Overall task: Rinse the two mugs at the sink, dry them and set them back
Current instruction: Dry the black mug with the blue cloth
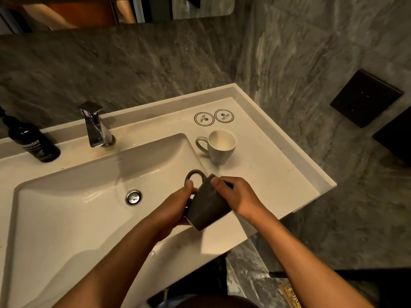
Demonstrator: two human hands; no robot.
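Nearest us, our left hand (pixel 175 205) and right hand (pixel 235 194) are both wrapped around a dark grey ceramic mug (pixel 205 207), tilted with its loop handle (pixel 194 177) pointing away, over the right edge of the white rectangular basin (pixel 66 207). It is rigid and probably breakable, likely slippery if wet (we would grasp the body or handle). Farther back, a pale grey ceramic mug (pixel 219 147) stands upright on the white counter (pixel 278 174), near two round paper coasters (pixel 213 117). The chrome tap (pixel 95 125) appears to be off.
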